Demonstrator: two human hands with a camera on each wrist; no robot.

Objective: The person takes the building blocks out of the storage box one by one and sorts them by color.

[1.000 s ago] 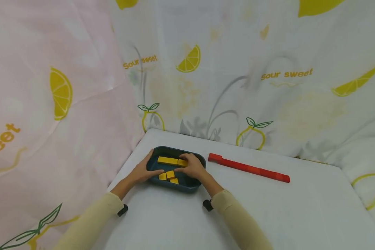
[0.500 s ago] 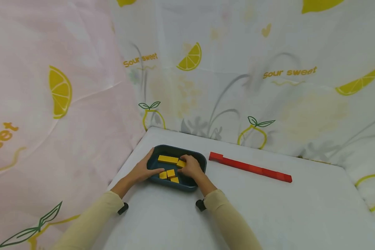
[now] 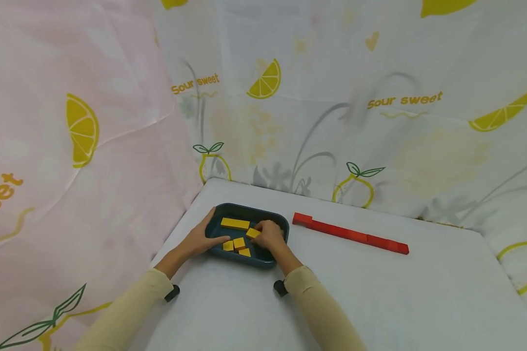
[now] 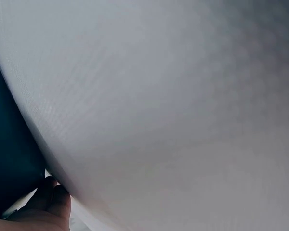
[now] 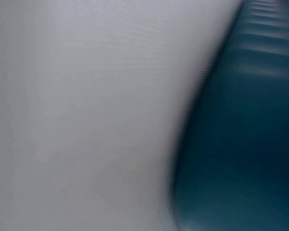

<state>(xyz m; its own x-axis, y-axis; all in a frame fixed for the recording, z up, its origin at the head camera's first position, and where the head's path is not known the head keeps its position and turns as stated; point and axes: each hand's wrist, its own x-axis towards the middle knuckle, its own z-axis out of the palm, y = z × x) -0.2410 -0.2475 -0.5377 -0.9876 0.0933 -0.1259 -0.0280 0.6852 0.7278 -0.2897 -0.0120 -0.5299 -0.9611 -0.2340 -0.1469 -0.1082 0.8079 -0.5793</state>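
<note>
A dark blue tray (image 3: pixel 250 262) holds a long yellow bar (image 3: pixel 234 224) along its far side. Near its front wall lie three small yellow blocks, one of them a cube (image 3: pixel 239 243). My left hand (image 3: pixel 196 240) grips the tray's left end, thumb over the near rim and fingers along the outer wall. In the left wrist view, part of that hand (image 4: pixel 43 207) touches the tray's side (image 4: pixel 12 139). Inside the tray at the right, my right hand (image 3: pixel 271 236) pinches another yellow block (image 3: pixel 253 233), its right part covered by the fingers. The right wrist view shows the tray wall (image 5: pixel 245 144) but no hand.
Right of the tray, a long row of red blocks (image 3: pixel 349 234) slants across the white table (image 3: pixel 377 292), with a thicker block at its left end. A lemon-print cloth (image 3: pixel 268 126) hangs behind the table and on the left.
My right hand has drawn the pinched yellow block away from the end of the yellow bar, slightly towards me, and turned it. The left hand keeps its place on the tray.
</note>
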